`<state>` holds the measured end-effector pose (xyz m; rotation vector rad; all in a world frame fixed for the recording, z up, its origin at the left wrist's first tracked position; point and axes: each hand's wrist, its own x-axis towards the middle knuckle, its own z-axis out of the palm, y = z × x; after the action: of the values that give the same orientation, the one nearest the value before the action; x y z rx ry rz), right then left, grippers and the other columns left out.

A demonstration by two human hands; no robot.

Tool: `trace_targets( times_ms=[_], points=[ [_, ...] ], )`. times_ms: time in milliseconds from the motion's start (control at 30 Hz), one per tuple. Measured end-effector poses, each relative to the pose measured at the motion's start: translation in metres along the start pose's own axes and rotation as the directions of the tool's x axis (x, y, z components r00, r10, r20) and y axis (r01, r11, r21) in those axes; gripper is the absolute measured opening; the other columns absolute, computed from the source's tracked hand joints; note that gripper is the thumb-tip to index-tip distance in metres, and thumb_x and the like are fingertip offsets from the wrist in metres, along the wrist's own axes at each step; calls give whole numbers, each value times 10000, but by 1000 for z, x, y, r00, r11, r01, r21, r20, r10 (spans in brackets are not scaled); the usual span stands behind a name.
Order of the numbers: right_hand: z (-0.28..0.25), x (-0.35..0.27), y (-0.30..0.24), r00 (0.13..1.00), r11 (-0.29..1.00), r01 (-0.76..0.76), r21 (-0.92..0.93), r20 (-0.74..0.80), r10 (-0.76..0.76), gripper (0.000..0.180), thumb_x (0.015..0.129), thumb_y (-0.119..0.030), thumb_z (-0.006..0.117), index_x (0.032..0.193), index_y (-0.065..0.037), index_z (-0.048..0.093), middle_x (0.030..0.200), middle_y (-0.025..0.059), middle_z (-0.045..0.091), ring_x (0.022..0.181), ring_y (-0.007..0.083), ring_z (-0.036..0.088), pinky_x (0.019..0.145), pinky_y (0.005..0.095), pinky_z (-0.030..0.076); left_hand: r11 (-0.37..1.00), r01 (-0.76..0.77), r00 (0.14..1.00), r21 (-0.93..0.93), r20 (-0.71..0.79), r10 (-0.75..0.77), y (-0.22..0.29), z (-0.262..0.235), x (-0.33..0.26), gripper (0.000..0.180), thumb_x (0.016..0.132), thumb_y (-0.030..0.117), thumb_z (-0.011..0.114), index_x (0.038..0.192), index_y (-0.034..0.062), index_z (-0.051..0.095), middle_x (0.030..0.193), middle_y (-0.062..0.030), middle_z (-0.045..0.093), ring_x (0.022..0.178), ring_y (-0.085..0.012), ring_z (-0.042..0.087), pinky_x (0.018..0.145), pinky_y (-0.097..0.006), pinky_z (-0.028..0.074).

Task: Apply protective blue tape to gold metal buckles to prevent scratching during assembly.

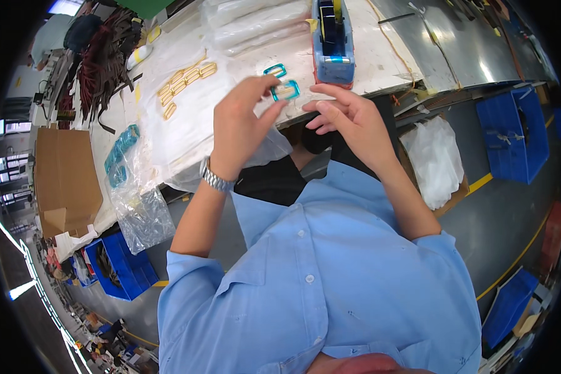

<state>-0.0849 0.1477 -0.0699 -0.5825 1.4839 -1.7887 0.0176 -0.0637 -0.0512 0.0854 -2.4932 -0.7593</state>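
Observation:
Between the thumb and fingers of my left hand (237,118) is a rectangular buckle (286,90) with a gold middle and a teal film round its edge. A second teal-edged buckle (274,70) lies on the table just beyond it. My right hand (352,118) hovers at the table's near edge beside the held buckle, fingers apart, with nothing visible in it. Right past its fingertips stands a blue tape dispenser (334,62). Gold buckles (184,84) are laid out in joined rows on white sheeting to the left.
A clear plastic bag (144,218) with teal-wrapped pieces (119,156) hangs over the table's left edge. Rolled clear plastic (255,25) lies at the back. Cardboard (68,177) stands at the left. A box with a white bag (435,162) and a blue bin (514,134) are at the right.

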Motion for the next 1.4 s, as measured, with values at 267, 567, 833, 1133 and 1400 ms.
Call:
trace_targets(
  times_ms=[267,567,833,1133,1400],
  points=[
    [-33,-3,-32,910,942,275,-190,-266,-319,293,1096,-163,621,1283,35,728,1090,107,796,852,123,735,760,249,584,981,16,997,193,73,-31,-61,17,36,317,849,145,848,1127,37,743,1030,-108,738,949,-281,698,823,-395,566],
    [-53,42,-42,940,870,73,-487,-259,-224,369,1067,-325,685,1093,18,819,783,13,705,574,62,594,558,232,437,985,-12,1000,171,-21,16,-36,12,46,338,907,132,797,1227,52,723,1098,-117,766,1076,-328,692,917,-434,549],
    [-51,71,-30,953,819,25,-573,-235,-193,435,979,-427,760,1042,-4,839,762,95,766,691,170,697,685,332,539,900,-407,897,154,-116,426,11,29,98,303,979,10,656,1268,71,723,1147,-104,785,1220,-325,684,997,-422,555],
    [-53,68,-36,972,935,13,-355,-214,-95,364,946,-356,818,1000,3,837,774,34,738,648,74,609,593,261,451,877,-453,880,161,-76,469,8,40,110,315,979,-10,636,1270,74,721,1156,-110,788,1295,-354,659,1022,-453,546],
    [-40,65,-46,943,956,159,-245,-250,-221,252,968,-219,793,993,33,798,853,69,791,753,101,732,668,259,563,842,-466,875,270,-1,485,12,35,111,406,948,-31,657,1332,95,690,1143,-154,772,1317,-348,643,1012,-461,540]
  ],
)
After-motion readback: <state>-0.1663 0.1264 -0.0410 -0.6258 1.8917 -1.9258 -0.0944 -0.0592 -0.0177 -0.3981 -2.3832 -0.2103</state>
